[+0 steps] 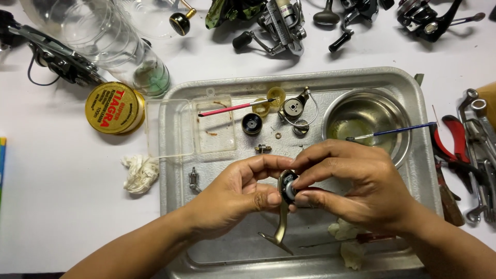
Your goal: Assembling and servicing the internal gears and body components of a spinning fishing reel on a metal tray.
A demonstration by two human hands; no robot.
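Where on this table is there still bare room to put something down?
Bare white table lies left of the metal tray, below the yellow tin and crumpled rag. The top edge with fishing reels and the right side with tools are crowded.

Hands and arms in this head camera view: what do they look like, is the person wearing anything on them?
Both are bare. The left hand and right hand have no gloves, rings or watch visible, and both forearms show no sleeves as far as the picture's edge. Fingernails are short and unpainted. No bandages or markings show.
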